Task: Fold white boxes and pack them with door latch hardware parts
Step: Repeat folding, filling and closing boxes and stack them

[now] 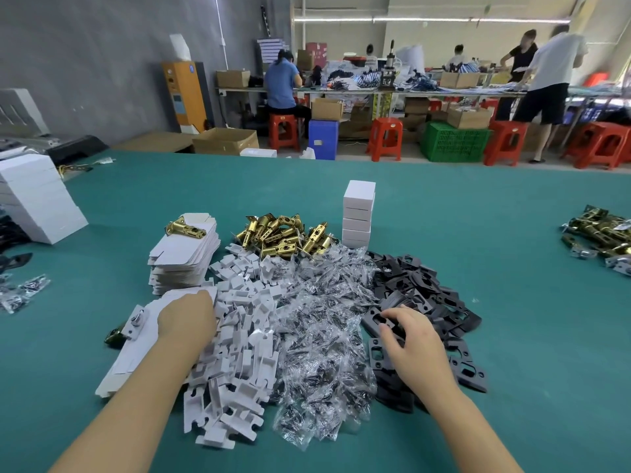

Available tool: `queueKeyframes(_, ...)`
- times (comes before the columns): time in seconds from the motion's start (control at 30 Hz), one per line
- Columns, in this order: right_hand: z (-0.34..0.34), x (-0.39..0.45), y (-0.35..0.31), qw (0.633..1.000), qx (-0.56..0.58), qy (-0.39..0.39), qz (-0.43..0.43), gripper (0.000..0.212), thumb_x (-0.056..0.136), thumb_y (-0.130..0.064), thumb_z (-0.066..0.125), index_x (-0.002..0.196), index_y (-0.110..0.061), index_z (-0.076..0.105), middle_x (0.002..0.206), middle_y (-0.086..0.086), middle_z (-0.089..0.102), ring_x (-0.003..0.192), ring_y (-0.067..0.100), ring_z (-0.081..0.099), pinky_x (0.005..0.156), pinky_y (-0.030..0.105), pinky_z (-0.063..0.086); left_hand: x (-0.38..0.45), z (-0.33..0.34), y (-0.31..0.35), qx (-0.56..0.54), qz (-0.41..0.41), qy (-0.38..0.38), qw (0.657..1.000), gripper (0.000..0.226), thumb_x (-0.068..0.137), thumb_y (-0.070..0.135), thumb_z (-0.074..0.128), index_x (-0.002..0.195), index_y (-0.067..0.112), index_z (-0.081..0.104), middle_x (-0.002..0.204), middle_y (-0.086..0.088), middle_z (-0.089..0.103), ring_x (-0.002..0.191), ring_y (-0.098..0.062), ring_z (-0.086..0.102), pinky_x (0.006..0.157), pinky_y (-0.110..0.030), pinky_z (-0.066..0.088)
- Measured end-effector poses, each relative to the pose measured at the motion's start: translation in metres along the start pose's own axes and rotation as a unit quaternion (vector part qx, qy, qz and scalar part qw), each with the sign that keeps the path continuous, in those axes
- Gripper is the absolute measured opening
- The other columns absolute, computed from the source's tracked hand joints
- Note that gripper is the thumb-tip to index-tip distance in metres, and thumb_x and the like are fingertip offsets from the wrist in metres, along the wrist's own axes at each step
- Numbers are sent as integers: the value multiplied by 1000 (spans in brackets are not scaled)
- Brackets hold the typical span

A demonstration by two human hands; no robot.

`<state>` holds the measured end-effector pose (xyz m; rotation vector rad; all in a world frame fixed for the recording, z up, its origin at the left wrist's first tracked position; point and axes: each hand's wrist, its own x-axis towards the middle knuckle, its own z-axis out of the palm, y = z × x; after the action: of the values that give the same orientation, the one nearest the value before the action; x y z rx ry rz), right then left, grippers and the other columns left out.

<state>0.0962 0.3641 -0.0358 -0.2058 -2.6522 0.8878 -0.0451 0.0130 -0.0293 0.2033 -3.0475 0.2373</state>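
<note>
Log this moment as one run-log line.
left hand: on flat box | right hand: fingers curled on black plates | packed boxes: stacked behind | latches: piled

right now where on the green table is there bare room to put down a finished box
Bare green table lies right of the black plates, before the far-right latch pile. More lies behind the stacked white boxes, and near you beside each forearm. The middle, from flat cartons to plates, is crowded.

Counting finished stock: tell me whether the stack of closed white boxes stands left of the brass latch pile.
No, the stack of closed white boxes stands right of the brass latch pile.
</note>
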Motion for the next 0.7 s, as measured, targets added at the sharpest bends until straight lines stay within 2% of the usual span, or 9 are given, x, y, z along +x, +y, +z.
queueKeyframes(0.23,0,0,0,1000,-2,1,-1,24,102,-28,60,124,-20,67,121,-15,60,128,8,50,105,25,37,1,-1,-1,10,15,-5,1000,23,94,11,51,108,23,65,105,2,68,100,-19,63,66,-25,43)
queueKeyframes(0.33,0,0,0,1000,2,0,4,25,102,-29,60,125,-21,67,123,-13,62,128,9,50,106,26,38,-1,-5,1,14,19,-9,1000,24,92,6,51,108,19,63,101,1,69,92,-20,61,65,-26,42)
queueKeyframes(0.5,1,0,-1,1000,7,-3,10,25,102,-29,60,126,-21,67,124,-13,61,130,9,49,107,27,38,-7,-23,9,33,25,8,999,38,92,7,53,130,10,51,100,2,72,90,-19,69,61,-26,48)
queueKeyframes(0.6,3,0,-3,1000,9,-8,12,26,102,-28,60,126,-20,66,126,-11,62,131,11,49,109,30,39,-19,-39,23,16,40,61,997,48,90,6,61,136,13,47,89,5,71,70,-17,65,47,-24,35)
queueKeyframes(0.7,3,1,-6,1000,10,-7,15,27,102,-27,60,127,-19,66,127,-8,63,131,11,50,110,30,39,-36,-63,41,-72,110,199,971,61,81,-10,61,139,6,53,86,-2,71,56,-17,46,43,-24,32)
